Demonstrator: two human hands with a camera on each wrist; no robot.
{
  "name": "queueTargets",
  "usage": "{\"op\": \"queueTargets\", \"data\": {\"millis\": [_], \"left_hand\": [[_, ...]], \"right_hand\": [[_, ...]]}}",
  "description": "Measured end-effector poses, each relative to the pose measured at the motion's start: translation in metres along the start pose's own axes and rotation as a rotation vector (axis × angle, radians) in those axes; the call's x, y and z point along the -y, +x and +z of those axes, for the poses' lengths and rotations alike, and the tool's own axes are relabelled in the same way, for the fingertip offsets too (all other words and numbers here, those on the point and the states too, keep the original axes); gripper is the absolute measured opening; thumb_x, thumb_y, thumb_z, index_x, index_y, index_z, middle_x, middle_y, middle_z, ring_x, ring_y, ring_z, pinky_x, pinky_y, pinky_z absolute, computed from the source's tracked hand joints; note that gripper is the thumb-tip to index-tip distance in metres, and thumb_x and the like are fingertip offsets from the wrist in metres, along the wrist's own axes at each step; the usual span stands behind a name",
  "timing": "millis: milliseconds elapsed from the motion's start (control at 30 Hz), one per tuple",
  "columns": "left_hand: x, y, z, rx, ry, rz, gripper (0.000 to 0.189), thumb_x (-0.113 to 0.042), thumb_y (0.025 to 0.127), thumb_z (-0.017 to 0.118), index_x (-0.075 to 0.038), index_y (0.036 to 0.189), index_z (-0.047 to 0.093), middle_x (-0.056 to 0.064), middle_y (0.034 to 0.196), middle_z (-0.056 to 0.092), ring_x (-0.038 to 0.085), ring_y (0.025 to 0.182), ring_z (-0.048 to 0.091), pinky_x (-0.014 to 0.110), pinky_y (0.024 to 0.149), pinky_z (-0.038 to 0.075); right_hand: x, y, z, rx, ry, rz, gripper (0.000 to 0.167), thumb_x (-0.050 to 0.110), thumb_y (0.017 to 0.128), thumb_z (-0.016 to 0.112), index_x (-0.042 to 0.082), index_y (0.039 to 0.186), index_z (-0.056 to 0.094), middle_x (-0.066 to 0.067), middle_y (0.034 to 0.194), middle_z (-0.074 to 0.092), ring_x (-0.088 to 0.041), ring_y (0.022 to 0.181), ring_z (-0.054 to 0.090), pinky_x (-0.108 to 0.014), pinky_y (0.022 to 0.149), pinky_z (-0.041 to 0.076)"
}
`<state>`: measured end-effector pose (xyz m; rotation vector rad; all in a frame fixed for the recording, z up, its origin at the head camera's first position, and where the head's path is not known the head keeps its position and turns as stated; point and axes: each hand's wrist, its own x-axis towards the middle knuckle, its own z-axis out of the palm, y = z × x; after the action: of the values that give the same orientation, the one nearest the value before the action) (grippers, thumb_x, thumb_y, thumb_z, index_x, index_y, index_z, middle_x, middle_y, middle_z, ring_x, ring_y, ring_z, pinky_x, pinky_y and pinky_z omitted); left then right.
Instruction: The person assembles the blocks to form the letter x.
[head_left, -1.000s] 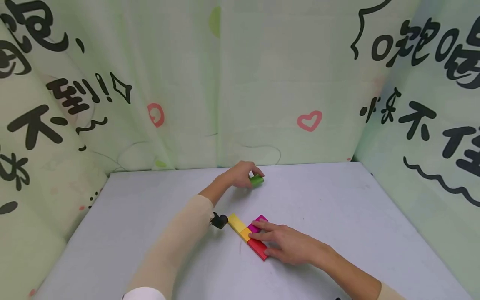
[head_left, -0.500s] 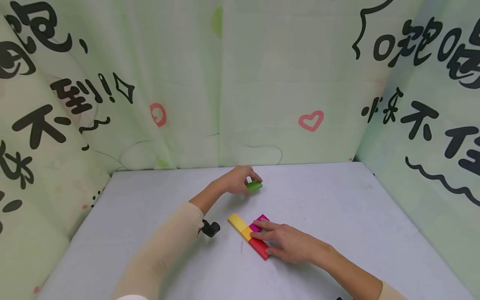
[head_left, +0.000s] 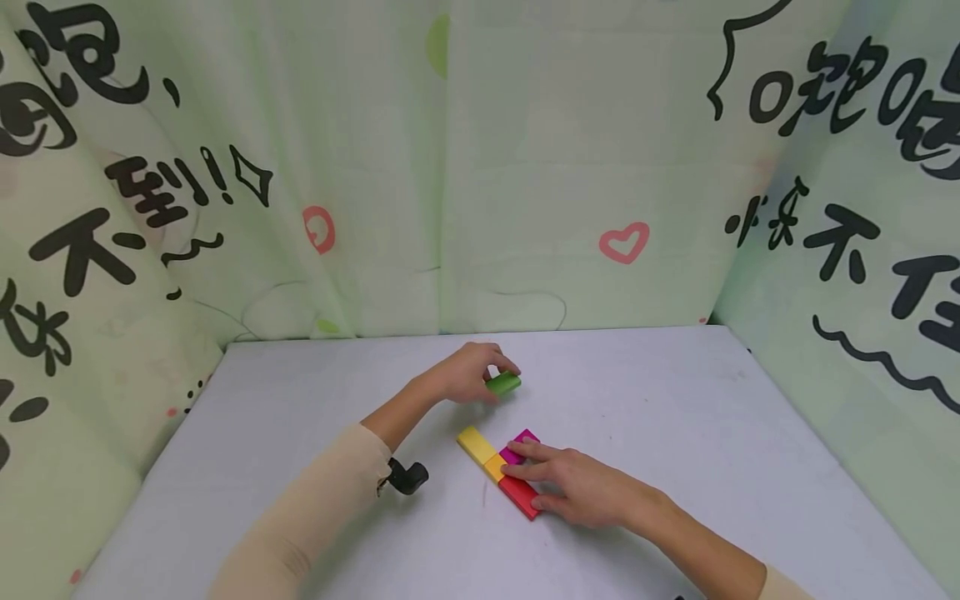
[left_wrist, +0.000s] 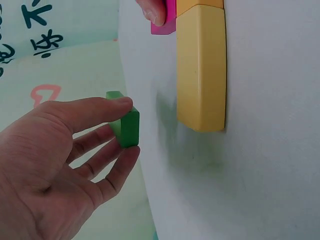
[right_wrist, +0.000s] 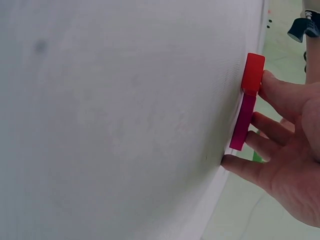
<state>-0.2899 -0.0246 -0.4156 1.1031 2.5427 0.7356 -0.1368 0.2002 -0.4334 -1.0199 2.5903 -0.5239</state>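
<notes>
My left hand (head_left: 467,372) pinches a green block (head_left: 504,383) between thumb and fingers, held above the far part of the table. In the left wrist view the thumb lies over one edge of it. Nearer to me, a yellow block (head_left: 474,444), an orange block (head_left: 493,467) and a red block (head_left: 517,497) lie end to end in a slanting row. A magenta block (left_wrist: 163,24) branches off that row's right side. My right hand (head_left: 573,487) rests its extended fingertips on these blocks, with the thumb against the red one; its fingers partly cover the magenta block.
The white table (head_left: 660,400) reaches back to a pale green curtain (head_left: 525,167) with printed characters and hearts. More curtain closes in both sides. A black wrist camera (head_left: 407,477) juts from the left sleeve, close to the tabletop.
My left hand has drawn the green block back from the table's far edge, towards me and slightly left. The right hand and the joined blocks stay in place.
</notes>
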Motion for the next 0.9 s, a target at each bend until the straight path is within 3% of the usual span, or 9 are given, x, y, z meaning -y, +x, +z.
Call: {"op": "queueTargets", "data": {"millis": [433,900], "left_hand": [[-0.005,-0.025,0.005,-0.005,0.001,-0.002,0.047,-0.009,0.088,0.083,-0.016,0.133,0.072,0.002,0.121,0.067,0.018,0.099,0.069,0.022,0.084,0.057],[-0.018,-0.053,0.012,-0.007,-0.041,-0.069,0.048,-0.012,0.087,0.083,-0.017,0.134,0.072,0.000,0.121,0.066,0.019,0.101,0.068,0.021,0.077,0.057]], "right_hand": [[0.000,0.001,0.001,-0.026,-0.020,-0.020,0.055,0.019,0.097,0.074,0.022,0.150,0.059,-0.007,0.162,0.046,-0.035,0.148,0.047,-0.049,0.110,0.050],[0.000,0.000,0.000,-0.025,-0.005,-0.026,0.054,0.019,0.097,0.074,0.022,0.150,0.059,-0.008,0.162,0.046,-0.037,0.146,0.049,-0.049,0.109,0.051]]}}
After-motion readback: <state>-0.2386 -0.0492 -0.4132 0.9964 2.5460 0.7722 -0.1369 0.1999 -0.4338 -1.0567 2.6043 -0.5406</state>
